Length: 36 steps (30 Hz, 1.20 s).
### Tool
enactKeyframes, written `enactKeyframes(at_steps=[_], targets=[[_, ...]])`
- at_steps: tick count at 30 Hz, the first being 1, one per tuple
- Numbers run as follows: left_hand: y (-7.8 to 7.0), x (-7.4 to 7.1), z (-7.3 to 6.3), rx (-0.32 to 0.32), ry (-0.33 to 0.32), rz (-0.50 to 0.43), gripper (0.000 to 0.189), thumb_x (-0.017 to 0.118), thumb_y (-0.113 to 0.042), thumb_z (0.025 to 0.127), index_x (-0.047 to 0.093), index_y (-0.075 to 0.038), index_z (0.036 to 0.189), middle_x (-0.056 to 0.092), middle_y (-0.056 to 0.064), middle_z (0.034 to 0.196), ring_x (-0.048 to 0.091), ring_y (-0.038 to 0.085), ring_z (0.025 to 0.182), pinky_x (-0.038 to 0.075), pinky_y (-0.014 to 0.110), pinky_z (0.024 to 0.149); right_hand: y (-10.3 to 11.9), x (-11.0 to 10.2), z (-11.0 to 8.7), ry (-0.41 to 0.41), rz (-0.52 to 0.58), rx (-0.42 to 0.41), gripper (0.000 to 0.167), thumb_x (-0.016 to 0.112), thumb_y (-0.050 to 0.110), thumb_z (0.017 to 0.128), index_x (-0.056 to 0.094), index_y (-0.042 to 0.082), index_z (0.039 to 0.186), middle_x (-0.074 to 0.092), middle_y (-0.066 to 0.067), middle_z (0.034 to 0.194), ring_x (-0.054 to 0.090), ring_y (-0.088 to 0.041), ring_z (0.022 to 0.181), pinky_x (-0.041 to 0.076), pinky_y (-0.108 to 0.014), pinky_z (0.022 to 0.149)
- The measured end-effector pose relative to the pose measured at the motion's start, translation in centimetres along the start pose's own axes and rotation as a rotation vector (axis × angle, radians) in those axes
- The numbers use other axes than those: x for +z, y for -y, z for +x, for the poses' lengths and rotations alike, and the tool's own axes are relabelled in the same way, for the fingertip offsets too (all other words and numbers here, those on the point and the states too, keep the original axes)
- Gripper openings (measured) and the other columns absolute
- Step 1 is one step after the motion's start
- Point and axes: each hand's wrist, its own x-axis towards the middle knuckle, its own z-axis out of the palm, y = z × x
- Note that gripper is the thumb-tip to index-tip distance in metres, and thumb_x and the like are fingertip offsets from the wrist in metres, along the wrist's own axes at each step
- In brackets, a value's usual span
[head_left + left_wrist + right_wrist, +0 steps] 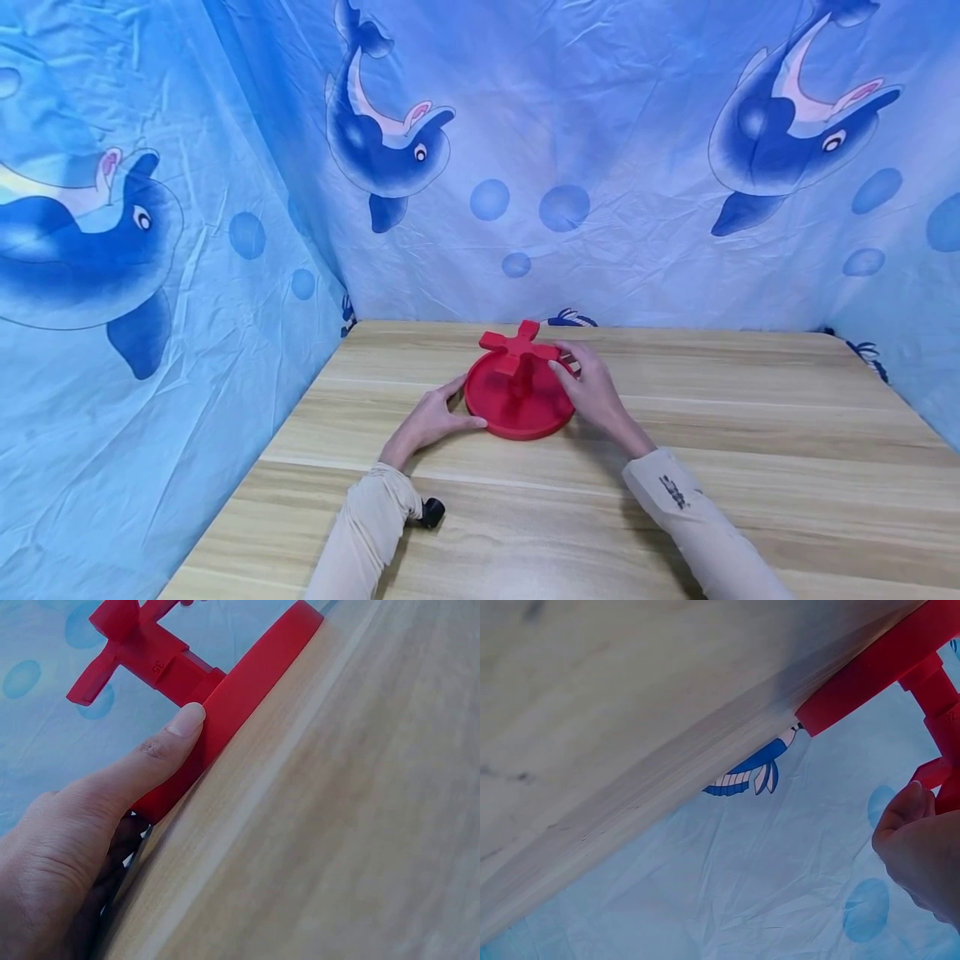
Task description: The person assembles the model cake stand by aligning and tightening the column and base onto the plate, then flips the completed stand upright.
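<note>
A red round base (491, 404) with a raised rim stands on the wooden table, and a short post (180, 675) rises from its middle. On the post sits a red cross-shaped top (516, 347) with several flat arms. My left hand (431, 419) holds the base's left edge. Its thumb (169, 742) presses on the front of the rim, while the other fingers reach round the far left side and are mostly hidden. On the right, my right hand (592, 390) pinches the end of one arm of the cross between thumb and fingers. Numbers are marked on the post.
The wooden table (750, 417) extends to both sides and toward me. Blue fabric with printed dolphins (637, 275) hangs behind it and along the left and right. A small black device (431, 512) shows by my left cuff.
</note>
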Motion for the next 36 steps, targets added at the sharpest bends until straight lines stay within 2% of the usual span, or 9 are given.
enactKeyframes(at_steps=[7,22,36], targets=[[0.05,0.01,0.03,0.000,-0.004,0.000,0.105,0.089,-0.057,0.075,0.041,-0.019,0.160,0.046,0.009,0.158,0.043,0.029,0.144,0.040,0.051,0.114,-0.01,-0.04,-0.32,-0.003,-0.004,-0.010,0.051,0.076,0.011,0.095,0.059,0.006,0.143,0.060,-0.014,0.129,0.059,-0.028,0.111,0.060,-0.042,0.083],[0.23,0.12,0.08,-0.004,-0.009,0.007,0.105,0.089,-0.058,0.075,0.041,-0.021,0.161,0.048,0.011,0.156,0.045,0.029,0.141,0.043,0.050,0.112,0.08,0.34,-0.71,-0.046,-0.027,-0.060,0.041,0.076,0.010,0.095,0.066,0.000,0.133,0.063,-0.013,0.121,0.060,-0.029,0.106,0.059,-0.039,0.080],[0.07,0.14,0.15,-0.008,-0.010,0.018,0.104,0.089,-0.056,0.076,0.041,-0.020,0.161,0.048,0.012,0.156,0.045,0.029,0.141,0.042,0.049,0.112,0.85,0.81,-0.85,-0.078,-0.042,-0.023,0.037,0.076,0.011,0.096,0.067,0.000,0.129,0.064,-0.013,0.116,0.060,-0.028,0.104,0.057,-0.039,0.080]])
